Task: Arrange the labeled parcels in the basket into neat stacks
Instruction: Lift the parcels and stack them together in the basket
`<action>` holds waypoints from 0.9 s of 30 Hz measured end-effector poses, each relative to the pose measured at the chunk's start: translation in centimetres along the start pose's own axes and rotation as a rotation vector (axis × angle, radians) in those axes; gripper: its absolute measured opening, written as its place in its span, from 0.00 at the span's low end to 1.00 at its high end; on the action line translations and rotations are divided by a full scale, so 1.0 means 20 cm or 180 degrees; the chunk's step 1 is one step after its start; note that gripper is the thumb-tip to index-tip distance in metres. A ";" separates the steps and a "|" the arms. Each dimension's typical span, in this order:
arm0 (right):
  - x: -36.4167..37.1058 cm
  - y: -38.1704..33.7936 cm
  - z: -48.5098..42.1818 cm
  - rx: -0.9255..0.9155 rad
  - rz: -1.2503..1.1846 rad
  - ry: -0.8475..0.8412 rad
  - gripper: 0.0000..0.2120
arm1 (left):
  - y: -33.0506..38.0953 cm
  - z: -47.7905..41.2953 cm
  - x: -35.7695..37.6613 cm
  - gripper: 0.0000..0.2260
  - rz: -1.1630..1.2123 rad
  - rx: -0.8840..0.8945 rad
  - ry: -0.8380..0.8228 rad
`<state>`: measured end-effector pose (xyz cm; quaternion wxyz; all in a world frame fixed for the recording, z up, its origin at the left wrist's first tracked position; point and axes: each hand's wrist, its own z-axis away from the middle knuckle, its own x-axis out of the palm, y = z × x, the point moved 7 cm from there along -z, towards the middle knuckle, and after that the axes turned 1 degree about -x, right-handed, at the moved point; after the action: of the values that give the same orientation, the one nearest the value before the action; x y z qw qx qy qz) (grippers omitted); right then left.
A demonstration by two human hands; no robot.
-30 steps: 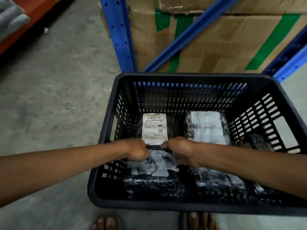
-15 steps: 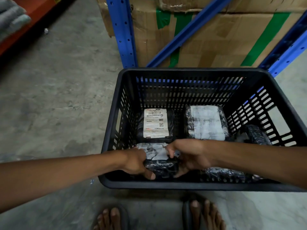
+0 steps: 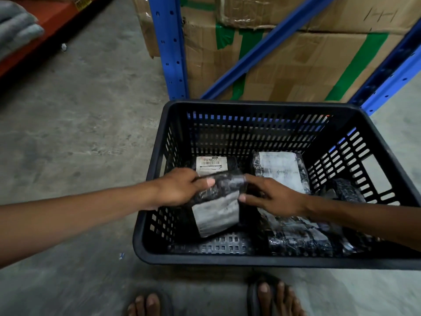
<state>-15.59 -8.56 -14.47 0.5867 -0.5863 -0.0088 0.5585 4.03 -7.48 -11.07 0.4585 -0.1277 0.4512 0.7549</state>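
A black slatted basket (image 3: 159,142) stands on the concrete floor with several black-wrapped parcels inside. My left hand (image 3: 180,188) grips the upper left edge of one parcel with a pale label (image 3: 216,213), lifted and tilted over the basket's front left. My right hand (image 3: 271,197) touches that parcel's right edge with thumb and fingers spread. Behind it lies a parcel with a barcode label (image 3: 211,164). A larger parcel (image 3: 281,169) lies at the back right, another (image 3: 298,238) at the front right under my right forearm, and a dark one (image 3: 344,190) by the right wall.
Blue rack uprights (image 3: 168,49) and taped cardboard boxes (image 3: 296,65) stand right behind the basket. An orange shelf with grey cloth (image 3: 16,30) is at the far left. My sandalled feet (image 3: 268,297) are just in front of the basket.
The front left parcel has been raised off the basket floor and tilted up. Both hands moved up with it, and the view shifted so the basket sits further right.
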 end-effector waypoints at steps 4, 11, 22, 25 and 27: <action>-0.10 0.06 0.06 0.0531 -0.1683 0.0385 0.22 | -0.02 -0.07 -0.20 0.23 0.1844 -0.0442 0.0620; -0.15 0.19 0.05 0.1604 -0.2760 0.1042 0.15 | 0.04 -0.20 -0.09 0.17 0.2948 -0.0558 0.0489; -0.12 0.10 -0.28 0.1637 -0.1985 0.0938 0.05 | -0.14 -0.40 -0.08 0.18 0.2116 -0.1246 0.1124; -0.08 0.11 -0.35 0.1806 -0.1852 0.0924 0.15 | -0.14 -0.43 -0.10 0.17 0.1937 -0.1251 0.1319; -0.06 0.13 -0.36 0.1914 -0.1848 0.0921 0.18 | -0.13 -0.45 -0.09 0.16 0.1701 -0.1324 0.1367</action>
<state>-12.93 -15.11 -17.84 0.8590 -0.4349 0.0719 0.2604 5.15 -15.25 -16.42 0.1056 -0.2509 0.3916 0.8789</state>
